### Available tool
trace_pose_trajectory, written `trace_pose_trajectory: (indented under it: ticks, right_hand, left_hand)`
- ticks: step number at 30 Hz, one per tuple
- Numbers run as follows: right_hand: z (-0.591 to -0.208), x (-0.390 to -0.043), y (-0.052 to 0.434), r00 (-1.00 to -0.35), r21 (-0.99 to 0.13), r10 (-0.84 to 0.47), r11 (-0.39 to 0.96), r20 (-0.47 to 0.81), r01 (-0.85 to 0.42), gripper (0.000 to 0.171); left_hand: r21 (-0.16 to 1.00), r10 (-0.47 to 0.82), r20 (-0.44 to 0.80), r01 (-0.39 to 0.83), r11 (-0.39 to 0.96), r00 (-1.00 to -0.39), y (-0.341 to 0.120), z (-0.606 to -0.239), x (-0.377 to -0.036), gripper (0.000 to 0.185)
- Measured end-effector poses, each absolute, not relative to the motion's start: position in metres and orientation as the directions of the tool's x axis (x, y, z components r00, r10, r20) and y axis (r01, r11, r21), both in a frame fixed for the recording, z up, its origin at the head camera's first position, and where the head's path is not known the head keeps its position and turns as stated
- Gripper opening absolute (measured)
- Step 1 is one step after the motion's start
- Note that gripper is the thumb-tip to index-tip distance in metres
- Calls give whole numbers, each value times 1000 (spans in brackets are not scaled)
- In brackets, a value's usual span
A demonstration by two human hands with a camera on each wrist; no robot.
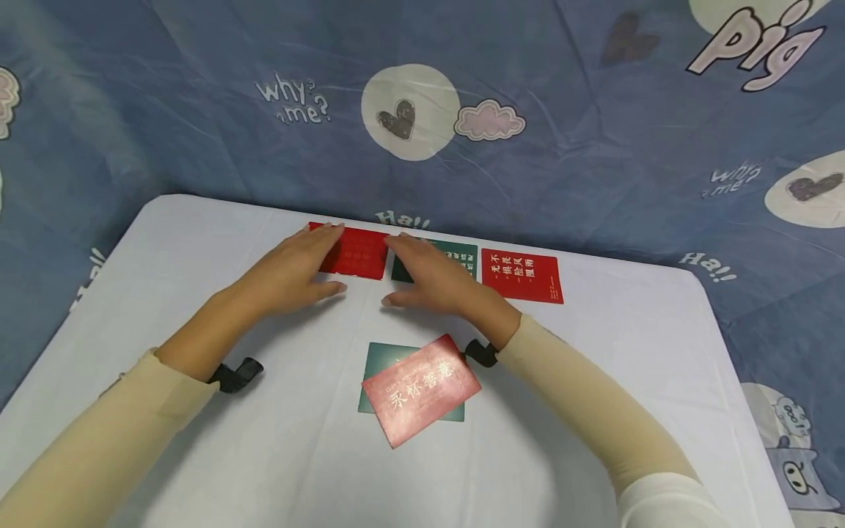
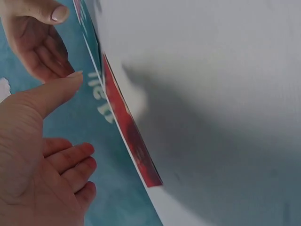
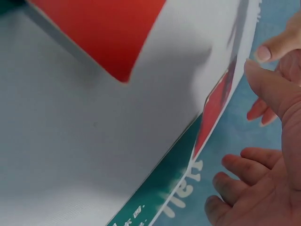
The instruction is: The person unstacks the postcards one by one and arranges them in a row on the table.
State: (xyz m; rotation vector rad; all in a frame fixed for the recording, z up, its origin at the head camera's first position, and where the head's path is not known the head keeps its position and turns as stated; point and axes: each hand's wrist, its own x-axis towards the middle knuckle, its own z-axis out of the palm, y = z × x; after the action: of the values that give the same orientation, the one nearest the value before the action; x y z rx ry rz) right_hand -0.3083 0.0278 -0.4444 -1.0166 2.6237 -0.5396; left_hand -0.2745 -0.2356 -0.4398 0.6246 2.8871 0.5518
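Three cards lie in a row along the far edge of the white board (image 1: 198, 308): left hand (image 1: 297, 268) flat on the red card (image 1: 356, 253), right hand (image 1: 429, 282) flat on the green card (image 1: 455, 258); two stacked cards (image 1: 422, 389) wait nearer

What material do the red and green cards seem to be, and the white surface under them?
The red cards and the green card look like thin matte printed cardstock: flat, crisp edges, no glare. The white surface seems smooth and matte, perhaps a mat or board; the exact material is unclear.
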Motion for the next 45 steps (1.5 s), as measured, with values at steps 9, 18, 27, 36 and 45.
trace_pose_trajectory:
  ticks: [9,18,27,36,45]
  right_hand:
    - [-440,-286,41,-676,-432,-734,632,-66,-643,94]
    - [-441,-259,66,-654,-460,-753,607,-73,-648,92]
    - [-444,-233,90,-652,-477,-750,617,-113,-626,94]
    - [-451,-211,112,-615,-474,-778,593,-129,-651,101]
    - [-452,-199,130,-598,-460,-791,582,-128,-670,101]
  left_hand:
    - [350,480,15,455,819,-877,-218,-440,-243,94]
    - [358,555,66,539,763,-829,-207,-449,-205,88]
    - [352,581,78,567,745,-810,-190,-459,-170,90]
    - [345,610,108,605,718,-785,-169,-467,-137,95]
    - [366,599,123,597,714,-791,-158,-472,-122,101]
